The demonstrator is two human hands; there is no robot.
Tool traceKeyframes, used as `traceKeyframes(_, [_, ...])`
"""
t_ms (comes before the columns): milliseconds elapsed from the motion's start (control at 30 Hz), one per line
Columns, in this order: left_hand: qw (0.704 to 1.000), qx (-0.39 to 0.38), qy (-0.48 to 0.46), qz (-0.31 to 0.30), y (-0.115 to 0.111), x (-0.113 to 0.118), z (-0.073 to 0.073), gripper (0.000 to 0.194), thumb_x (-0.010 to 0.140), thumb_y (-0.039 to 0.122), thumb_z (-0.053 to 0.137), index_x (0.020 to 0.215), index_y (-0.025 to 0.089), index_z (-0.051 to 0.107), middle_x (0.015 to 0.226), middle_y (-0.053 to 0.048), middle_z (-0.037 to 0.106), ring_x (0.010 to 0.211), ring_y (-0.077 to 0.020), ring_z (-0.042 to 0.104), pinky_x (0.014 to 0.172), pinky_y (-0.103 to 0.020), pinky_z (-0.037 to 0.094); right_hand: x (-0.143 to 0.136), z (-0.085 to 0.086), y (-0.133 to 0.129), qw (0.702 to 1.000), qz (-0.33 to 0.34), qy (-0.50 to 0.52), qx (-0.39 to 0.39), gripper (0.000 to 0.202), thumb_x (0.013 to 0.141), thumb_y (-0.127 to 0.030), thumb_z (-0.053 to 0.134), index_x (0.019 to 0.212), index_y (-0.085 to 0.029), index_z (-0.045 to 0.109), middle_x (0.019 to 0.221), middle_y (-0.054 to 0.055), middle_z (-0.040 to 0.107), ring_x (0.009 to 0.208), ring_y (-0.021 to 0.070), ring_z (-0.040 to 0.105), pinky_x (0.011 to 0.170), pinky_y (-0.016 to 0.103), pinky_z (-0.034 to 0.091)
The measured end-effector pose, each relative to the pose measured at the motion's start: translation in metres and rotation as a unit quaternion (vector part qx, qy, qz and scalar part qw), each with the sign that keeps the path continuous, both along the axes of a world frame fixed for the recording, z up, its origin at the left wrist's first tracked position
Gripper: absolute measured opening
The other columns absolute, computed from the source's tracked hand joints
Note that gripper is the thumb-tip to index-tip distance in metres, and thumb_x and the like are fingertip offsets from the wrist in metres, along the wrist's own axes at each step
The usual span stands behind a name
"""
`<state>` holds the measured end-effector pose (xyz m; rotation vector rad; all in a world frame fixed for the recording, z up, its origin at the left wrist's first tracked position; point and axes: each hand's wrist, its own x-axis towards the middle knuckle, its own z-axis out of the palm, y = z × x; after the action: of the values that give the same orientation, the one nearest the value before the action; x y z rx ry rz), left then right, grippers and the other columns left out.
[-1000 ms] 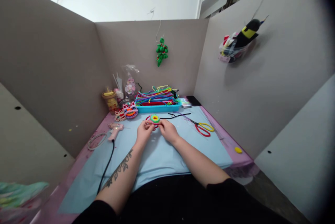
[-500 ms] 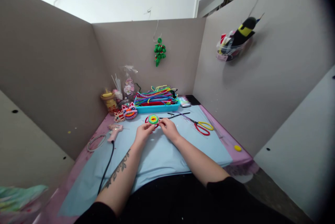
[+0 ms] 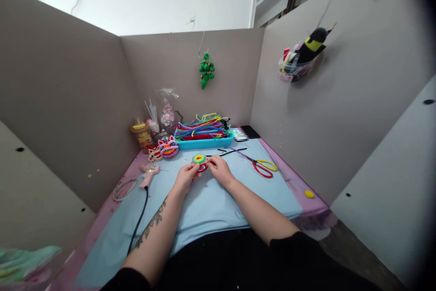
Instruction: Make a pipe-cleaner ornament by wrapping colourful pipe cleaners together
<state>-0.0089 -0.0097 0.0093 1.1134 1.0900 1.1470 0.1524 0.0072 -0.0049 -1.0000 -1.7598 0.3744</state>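
A small round pipe-cleaner disc (image 3: 199, 159), yellow and green with a red mark in its middle, is held above the blue cloth. My left hand (image 3: 186, 177) pinches its lower left edge, thumb on top. At the right edge, the fingers of my right hand (image 3: 220, 169) are closed on its rim or on the red strand there; the exact hold is too small to make out. A red pipe cleaner (image 3: 203, 168) curves beneath the disc between both hands. Behind my right fingers lie dark pipe cleaners (image 3: 235, 150) on the cloth.
Scissors (image 3: 262, 167) with red and yellow handles lie at right. A pink glue gun (image 3: 149, 176) with its cord is at left. Behind stand a blue tray (image 3: 204, 144) of pipe cleaners, lion-head ornaments (image 3: 168, 147) and a cup (image 3: 142, 135). Grey panels enclose three sides.
The red strand that stuck out left of the disc now shows below it, and the disc has tilted slightly. Both hands keep their hold. The head view has shifted a little.
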Motion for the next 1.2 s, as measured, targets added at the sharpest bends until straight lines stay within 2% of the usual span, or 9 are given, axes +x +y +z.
traceKeyframes(133, [1.000,0.009,0.007,-0.025,0.0000,-0.0009,0.0001,0.040,0.063,0.048,0.070,0.079,0.012,0.065,0.078,-0.008,0.065,0.052,-0.0074,0.049,0.041,-0.018,0.023,0.0006,-0.0010,0.0019,1.000,-0.017,0.011,0.002,0.010,0.081,-0.018,0.051,0.074,-0.020,0.058,0.076,0.002,0.055,0.074,0.0158,0.052,0.070,0.027,0.041])
traceKeyframes(467, [0.998,0.028,0.047,-0.020,-0.0001,-0.0012,0.0002,0.034,0.062,0.045,0.071,0.070,0.013,0.065,0.051,0.002,0.051,0.044,-0.0056,0.038,0.040,-0.020,0.018,0.0009,0.0047,-0.0014,0.999,-0.039,0.015,0.026,0.011,0.081,-0.019,0.050,0.073,-0.020,0.057,0.076,0.002,0.055,0.073,0.0157,0.052,0.070,0.027,0.041])
traceKeyframes(667, [0.999,0.036,0.018,-0.011,-0.0002,-0.0009,-0.0001,0.039,0.062,0.050,0.070,0.071,0.012,0.066,0.055,0.000,0.054,0.042,-0.0042,0.032,0.040,-0.021,0.014,0.0007,0.0042,-0.0013,0.999,-0.030,0.026,0.023,0.013,0.082,-0.021,0.049,0.072,-0.020,0.058,0.075,0.002,0.055,0.072,0.0155,0.051,0.069,0.027,0.041])
traceKeyframes(1000, [0.997,0.068,0.043,0.019,0.0007,-0.0016,-0.0026,0.039,0.063,0.051,0.069,0.069,0.012,0.065,0.044,0.003,0.046,0.039,-0.0057,0.032,0.040,-0.021,0.016,-0.0005,0.0036,-0.0018,0.999,-0.015,0.026,0.012,0.011,0.081,-0.021,0.050,0.075,-0.020,0.059,0.075,0.002,0.055,0.072,0.0158,0.052,0.070,0.028,0.042])
traceKeyframes(1100, [0.994,0.089,0.064,0.021,0.0003,-0.0017,-0.0028,0.039,0.065,0.052,0.067,0.069,0.013,0.065,0.044,0.003,0.047,0.040,-0.0062,0.034,0.041,-0.021,0.019,-0.0006,0.0032,-0.0004,0.999,-0.012,0.043,-0.001,0.009,0.080,-0.022,0.051,0.076,-0.020,0.059,0.084,0.004,0.055,0.080,0.0166,0.053,0.073,0.029,0.044])
traceKeyframes(1200, [0.994,0.095,0.052,0.002,-0.0005,-0.0013,-0.0010,0.039,0.066,0.052,0.066,0.071,0.013,0.065,0.054,0.001,0.057,0.042,-0.0058,0.036,0.043,-0.021,0.021,-0.0002,0.0028,0.0027,0.994,0.007,0.097,-0.041,0.009,0.078,-0.027,0.054,0.075,-0.019,0.058,0.105,0.008,0.053,0.101,0.0197,0.051,0.073,0.027,0.046])
